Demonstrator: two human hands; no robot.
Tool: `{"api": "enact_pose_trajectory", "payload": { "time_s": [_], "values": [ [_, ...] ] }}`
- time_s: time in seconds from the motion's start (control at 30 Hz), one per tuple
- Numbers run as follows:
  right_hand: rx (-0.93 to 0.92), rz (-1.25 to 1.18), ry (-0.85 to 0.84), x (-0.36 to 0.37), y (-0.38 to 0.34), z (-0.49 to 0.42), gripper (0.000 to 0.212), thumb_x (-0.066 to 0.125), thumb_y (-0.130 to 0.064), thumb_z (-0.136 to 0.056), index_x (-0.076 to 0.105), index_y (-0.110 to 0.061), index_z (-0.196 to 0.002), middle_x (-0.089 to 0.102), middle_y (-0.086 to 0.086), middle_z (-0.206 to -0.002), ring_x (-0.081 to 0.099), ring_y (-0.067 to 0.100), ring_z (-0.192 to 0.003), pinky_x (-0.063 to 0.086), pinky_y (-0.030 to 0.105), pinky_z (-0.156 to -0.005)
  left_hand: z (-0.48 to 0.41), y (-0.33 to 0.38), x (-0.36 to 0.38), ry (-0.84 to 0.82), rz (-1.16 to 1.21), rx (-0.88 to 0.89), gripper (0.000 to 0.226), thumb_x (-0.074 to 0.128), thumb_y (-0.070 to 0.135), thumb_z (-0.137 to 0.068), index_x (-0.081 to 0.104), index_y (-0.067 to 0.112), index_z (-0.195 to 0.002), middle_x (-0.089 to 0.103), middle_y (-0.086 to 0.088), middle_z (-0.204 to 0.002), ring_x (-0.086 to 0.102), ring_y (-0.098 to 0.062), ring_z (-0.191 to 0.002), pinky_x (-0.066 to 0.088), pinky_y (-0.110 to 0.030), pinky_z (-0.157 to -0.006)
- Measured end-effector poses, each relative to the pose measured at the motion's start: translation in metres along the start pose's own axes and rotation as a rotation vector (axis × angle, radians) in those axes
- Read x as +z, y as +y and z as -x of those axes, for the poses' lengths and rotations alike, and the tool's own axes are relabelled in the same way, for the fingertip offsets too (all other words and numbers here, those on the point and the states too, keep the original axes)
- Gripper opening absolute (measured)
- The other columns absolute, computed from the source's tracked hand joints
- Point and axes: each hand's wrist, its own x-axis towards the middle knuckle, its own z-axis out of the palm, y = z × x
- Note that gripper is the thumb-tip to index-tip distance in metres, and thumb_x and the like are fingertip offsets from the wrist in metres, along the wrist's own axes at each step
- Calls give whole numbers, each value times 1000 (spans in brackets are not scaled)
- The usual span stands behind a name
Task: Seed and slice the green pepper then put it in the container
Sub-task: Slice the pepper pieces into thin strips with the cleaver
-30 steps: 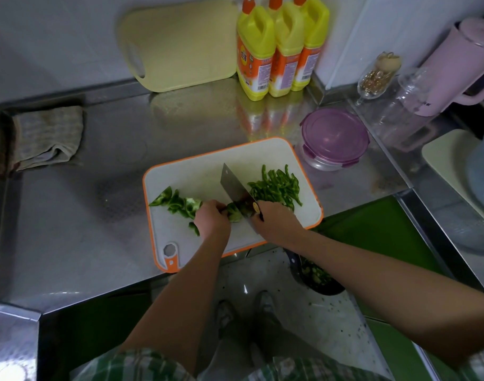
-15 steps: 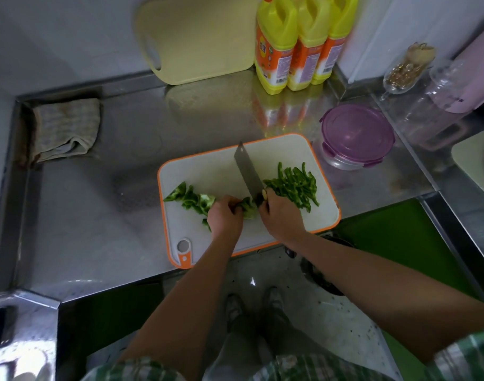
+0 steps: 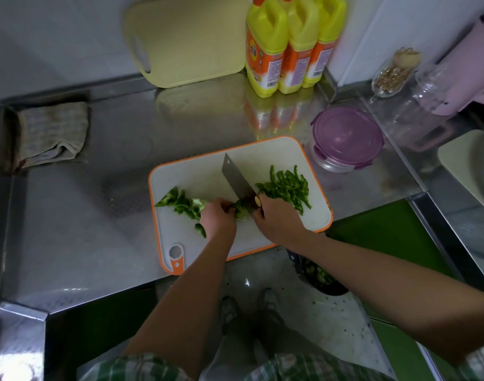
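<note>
1. Step in hand: slicing. Seeding looks done, since no core or stalk shows on the cutting board [image 3: 196,171].
2. The right hand [image 3: 276,218] grips the handle of the knife [image 3: 236,178], fingers wrapped round it. The blade points away across the board, and its heel sits over the pepper piece [image 3: 242,209].
3. The left hand [image 3: 218,217] holds that piece down with curled fingers, just left of the blade. Fingers and edge are very near each other.
4. All the pepper is on the board, in three lots:
   - the piece under the knife, near the middle;
   - a heap of strips [image 3: 286,187] right of the blade;
   - the uncut pieces [image 3: 184,203] left of the left hand, with one small bit by the wrist.
5. Look of the pepper: dark glossy green skin with a paler inside. The strips are thin, long, slightly curved and fairly even. The uncut pieces are broad and curled. Any leftover seeds are too small to tell.
6. The container [image 3: 348,138] stands on the desk [image 3: 98,215] just beyond the board's far right corner. Its purple lid is on, so no pepper is going in yet.
7. Next move, as a judgement:
   - Make short, close cuts while the left fingertips back away from the edge.
   - Feed in the uncut pieces next.
   - Loading will need a free hand to take the lid off.
</note>
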Motion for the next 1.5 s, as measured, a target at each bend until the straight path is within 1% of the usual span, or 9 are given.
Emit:
{"api": "enact_pose_trajectory", "payload": {
  "time_s": [0.13,0.27,0.4,0.57,0.77,0.93,1.17,1.37,1.5],
  "values": [
    [14,21,-8,2,-4,1,16,42,-19,-96,38,-13,-81,36,-3,-61,36,13,-53,22,27,-45,1,-1,1,11,-13,25,19,60,9,-90,71,10,-105,72,-9,-104,65,-26,-96,50,-31,-78],
    [7,32,-16,6,-5,-3,24,41,-19,-97,35,-19,-73,32,-5,-61,33,11,-53,18,24,-46,3,0,0,25,-28,47,20,58,5,-90,71,8,-105,71,-10,-103,64,-26,-95,51,-32,-80],
    [14,47,7,15,-2,-6,22,42,-19,-97,53,-4,-108,33,-6,-61,43,22,-63,24,27,-47,4,1,-1,18,-30,77,20,58,3,-90,71,9,-105,70,-9,-103,64,-25,-96,52,-32,-83],
    [-1,129,21,29,-2,-5,25,41,-23,-99,48,-10,-119,48,3,-70,53,28,-63,35,30,-53,5,-6,-4,-19,-31,156,20,59,5,-90,70,12,-105,69,-6,-103,63,-23,-95,52,-35,-83],
    [-24,27,70,27,5,-5,13,42,-20,-98,51,-11,-102,38,-5,-57,38,12,-47,20,26,-42,5,-9,-10,-39,30,160,19,62,6,-89,72,11,-104,71,-6,-103,64,-22,-97,52,-32,-86],
    [-45,-45,103,15,7,-4,11,45,-17,-96,43,-14,-85,38,-3,-54,36,10,-43,21,27,-42,4,1,-5,-2,2,47,18,66,12,-88,70,10,-106,71,-7,-102,65,-25,-96,52,-33,-80],
    [-42,-14,20,6,7,3,12,43,-20,-96,50,-10,-97,42,-2,-56,43,14,-50,26,27,-45,2,5,-5,13,12,-10,15,67,12,-88,72,11,-102,72,-8,-101,66,-25,-94,54,-36,-84],
    [-12,5,-19,4,4,6,17,43,-20,-97,40,-14,-82,42,-2,-61,42,12,-54,25,24,-46,4,7,-4,29,-6,1,14,65,9,-89,71,9,-102,71,-9,-101,64,-26,-95,53,-35,-82],
    [-17,81,-24,10,0,1,14,42,-22,-98,49,-10,-94,44,-1,-65,50,21,-64,34,28,-55,6,8,-4,36,-33,47,15,62,6,-90,71,8,-102,71,-9,-101,64,-25,-95,46,-28,-76]
  ]
}}
